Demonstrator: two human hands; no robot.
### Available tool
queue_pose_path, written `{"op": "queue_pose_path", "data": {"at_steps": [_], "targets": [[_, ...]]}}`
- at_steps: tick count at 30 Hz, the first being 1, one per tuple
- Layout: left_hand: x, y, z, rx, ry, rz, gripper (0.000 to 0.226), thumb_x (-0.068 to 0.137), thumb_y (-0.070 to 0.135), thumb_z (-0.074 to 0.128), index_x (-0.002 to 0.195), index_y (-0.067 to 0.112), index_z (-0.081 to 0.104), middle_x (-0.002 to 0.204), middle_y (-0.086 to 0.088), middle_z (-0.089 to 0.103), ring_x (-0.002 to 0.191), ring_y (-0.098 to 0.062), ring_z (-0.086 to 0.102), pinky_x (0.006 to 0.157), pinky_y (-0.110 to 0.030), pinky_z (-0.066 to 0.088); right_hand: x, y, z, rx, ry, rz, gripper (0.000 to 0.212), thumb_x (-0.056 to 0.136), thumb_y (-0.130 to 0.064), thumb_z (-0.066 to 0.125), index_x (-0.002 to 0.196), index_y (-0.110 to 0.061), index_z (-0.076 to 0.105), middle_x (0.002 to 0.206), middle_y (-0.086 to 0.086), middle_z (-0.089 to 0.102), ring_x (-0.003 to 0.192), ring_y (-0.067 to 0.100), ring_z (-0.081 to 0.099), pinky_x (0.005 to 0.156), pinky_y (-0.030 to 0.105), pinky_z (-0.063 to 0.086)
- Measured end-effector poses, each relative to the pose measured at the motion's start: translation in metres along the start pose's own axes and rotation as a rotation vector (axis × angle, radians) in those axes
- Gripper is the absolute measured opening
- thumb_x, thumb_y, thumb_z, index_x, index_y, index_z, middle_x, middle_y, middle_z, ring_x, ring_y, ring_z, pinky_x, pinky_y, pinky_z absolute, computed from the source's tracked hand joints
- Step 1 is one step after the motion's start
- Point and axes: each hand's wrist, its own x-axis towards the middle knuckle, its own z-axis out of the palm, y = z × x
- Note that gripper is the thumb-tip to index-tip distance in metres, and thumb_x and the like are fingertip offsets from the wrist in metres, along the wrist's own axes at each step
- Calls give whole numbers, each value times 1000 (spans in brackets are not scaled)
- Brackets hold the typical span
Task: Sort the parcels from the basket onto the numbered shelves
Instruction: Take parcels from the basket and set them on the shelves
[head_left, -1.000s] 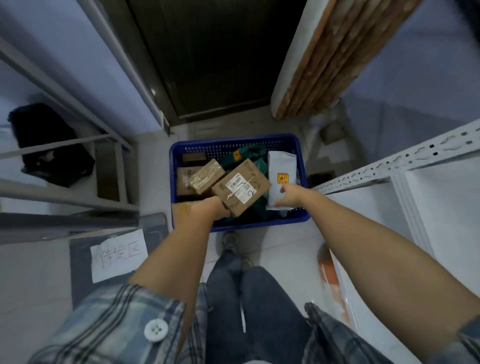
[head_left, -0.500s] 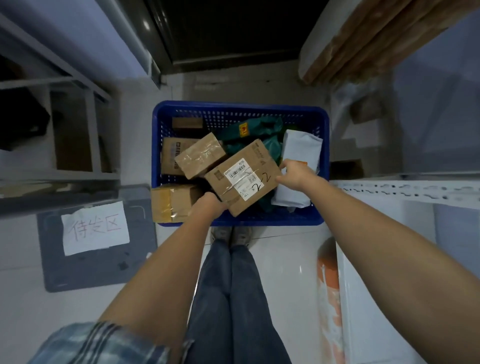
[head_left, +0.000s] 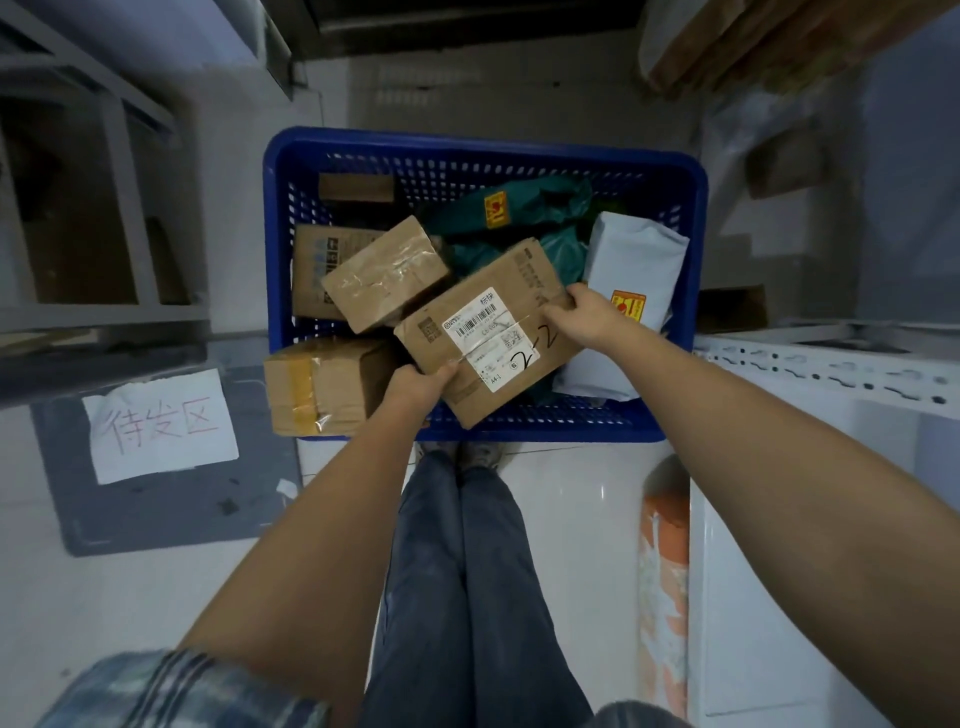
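Observation:
A blue plastic basket (head_left: 483, 150) stands on the floor in front of my feet, full of parcels. On top lies a brown cardboard box (head_left: 483, 332) with a white shipping label and "2-2" written on it. My left hand (head_left: 421, 382) grips its near-left corner and my right hand (head_left: 584, 317) grips its right edge. Around it lie a smaller taped box (head_left: 384, 273), another box (head_left: 317, 270) behind that, a taped box (head_left: 322, 384) at the near-left corner, green bags (head_left: 519, 208) and a white bag (head_left: 634, 260).
A white perforated shelf frame (head_left: 831, 364) runs along the right. Grey shelving (head_left: 119, 208) stands on the left. A grey floor mat (head_left: 166, 499) with a handwritten paper sign (head_left: 161, 423) lies at the left. Wooden boards (head_left: 753, 36) lean at the top right.
The view has tilted down and closer to the basket. My right hand has moved from the white bag onto the labelled box's right edge; my left hand stays at its near corner.

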Motion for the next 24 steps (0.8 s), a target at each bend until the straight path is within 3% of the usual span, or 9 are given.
{"op": "queue_pose_path", "data": {"at_steps": [7, 13, 24], "targets": [[-18, 7, -1, 12, -31, -14, 66, 89, 39, 60, 140, 7, 34, 138, -14, 47, 121, -32, 50, 92, -42, 47, -27, 5, 3, 133, -12, 58, 41, 97, -22, 45, 136, -7, 43, 135, 13, 50, 123, 28, 48, 88, 25, 36], [-56, 15, -14, 68, 77, 111, 60, 87, 37, 62, 134, 5, 43, 135, -14, 51, 120, -32, 50, 95, -39, 44, -76, 16, 10, 310, 23, 148, 51, 95, -28, 53, 137, -2, 40, 139, 14, 48, 125, 31, 48, 101, 38, 41], [-149, 33, -42, 204, 120, 268, 59, 89, 32, 61, 139, 7, 40, 137, -13, 49, 125, -32, 46, 99, -39, 39, -172, 10, 17, 511, 221, 213, 53, 88, -35, 61, 127, -4, 42, 128, 14, 54, 117, 31, 52, 94, 40, 47]]}}
